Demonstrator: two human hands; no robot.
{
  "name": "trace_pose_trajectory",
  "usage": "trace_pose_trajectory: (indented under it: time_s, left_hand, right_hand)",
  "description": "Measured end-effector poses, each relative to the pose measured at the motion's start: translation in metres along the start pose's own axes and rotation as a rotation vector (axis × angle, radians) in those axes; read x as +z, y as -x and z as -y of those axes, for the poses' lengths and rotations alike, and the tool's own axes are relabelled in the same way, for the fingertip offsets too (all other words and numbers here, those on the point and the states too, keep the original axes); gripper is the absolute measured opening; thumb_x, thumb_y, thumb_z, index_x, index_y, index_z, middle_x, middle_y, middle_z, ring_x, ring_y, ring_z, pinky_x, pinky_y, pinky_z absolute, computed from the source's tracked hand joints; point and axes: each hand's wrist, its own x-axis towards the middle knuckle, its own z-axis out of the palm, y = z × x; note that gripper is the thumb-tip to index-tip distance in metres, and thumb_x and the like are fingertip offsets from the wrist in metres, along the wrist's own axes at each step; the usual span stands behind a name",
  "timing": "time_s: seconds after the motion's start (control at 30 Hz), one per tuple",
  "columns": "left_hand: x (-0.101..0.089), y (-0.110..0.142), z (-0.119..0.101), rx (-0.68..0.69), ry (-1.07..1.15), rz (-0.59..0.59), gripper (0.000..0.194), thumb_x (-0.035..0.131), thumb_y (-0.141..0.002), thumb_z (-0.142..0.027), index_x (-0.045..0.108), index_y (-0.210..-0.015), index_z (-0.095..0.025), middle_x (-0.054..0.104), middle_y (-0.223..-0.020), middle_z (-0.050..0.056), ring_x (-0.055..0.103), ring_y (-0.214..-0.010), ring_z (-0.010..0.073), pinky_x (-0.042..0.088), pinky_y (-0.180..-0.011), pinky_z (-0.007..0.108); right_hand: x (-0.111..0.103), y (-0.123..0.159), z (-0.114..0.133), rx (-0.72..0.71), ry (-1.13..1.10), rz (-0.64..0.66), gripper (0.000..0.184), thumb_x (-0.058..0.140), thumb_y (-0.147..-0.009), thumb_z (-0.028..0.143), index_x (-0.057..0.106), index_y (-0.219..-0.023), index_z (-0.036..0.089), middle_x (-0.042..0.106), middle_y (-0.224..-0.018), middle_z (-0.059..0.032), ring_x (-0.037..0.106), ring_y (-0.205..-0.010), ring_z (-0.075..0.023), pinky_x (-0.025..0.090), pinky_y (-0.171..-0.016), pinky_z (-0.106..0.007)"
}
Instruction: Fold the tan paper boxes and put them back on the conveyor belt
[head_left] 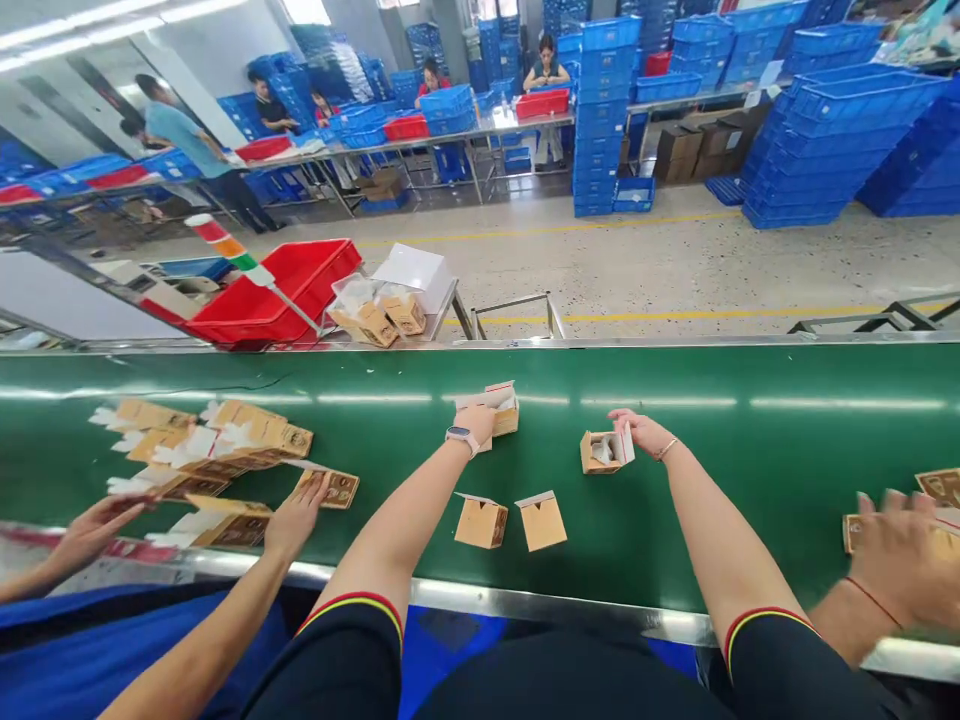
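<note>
The left hand (pixel 477 424) is closed on the top edge of an open cardboard carton (pixel 504 420); the fingers are partly hidden. The right hand (pixel 641 432) has its fingertips on the white flap (pixel 625 445) of a second open carton (pixel 600 453), which shows white packing inside; whether this grip is clamped cannot be determined. Both cartons sit on the green conveyor belt (pixel 750 400).

Two closed cartons (pixel 480 522) (pixel 541 524) stand between the forearms. To the left, a co-worker's hand (pixel 296 515) rests on flat cartons (pixel 217 450). To the right, another hand (pixel 900 560) is blurred. Beyond the belt are a red crate (pixel 277 290), a clear bag of cartons (pixel 364 312), and stacked blue crates (pixel 600 120).
</note>
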Motion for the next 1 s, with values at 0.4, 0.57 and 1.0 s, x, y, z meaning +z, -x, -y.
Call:
trace_pose_trajectory:
  time_s: [0.4,0.57,1.0]
  left_hand:
    - [-0.040,0.025,-0.076,0.400,0.301,-0.231,0.040,0.049,-0.088,-0.029,0.053,-0.127,-0.026,0.060,-0.127,0.006,0.053,-0.119,0.0239,0.043,-0.102,0.039]
    - [-0.022,-0.052,-0.165,0.533,0.604,0.365,0.037,0.057,-0.081,-0.023,0.059,-0.118,-0.021,0.068,-0.110,0.005,0.065,-0.094,0.0166,0.053,-0.085,0.028]
    - [0.022,-0.057,-0.218,0.501,0.263,0.466,0.047,0.078,-0.056,-0.023,0.063,-0.100,-0.014,0.070,-0.089,0.008,0.067,-0.089,0.0263,0.052,-0.079,0.030]
  right_hand:
    - [0.051,0.120,-0.026,0.027,0.936,-0.199,0.044,0.049,-0.072,0.013,0.059,-0.115,0.017,0.058,-0.124,-0.0140,0.064,-0.079,-0.0208,0.048,-0.065,-0.031]
    - [0.031,0.081,-0.049,-0.048,0.886,-0.177,0.065,0.051,-0.069,0.008,0.045,-0.134,0.015,0.056,-0.125,-0.0198,0.065,-0.091,-0.0290,0.050,-0.069,-0.035]
    - [-0.001,0.106,-0.048,-0.256,0.491,-0.043,0.035,0.056,-0.071,0.021,0.055,-0.106,0.020,0.062,-0.097,-0.0076,0.057,-0.069,-0.0171,0.052,-0.067,-0.035]
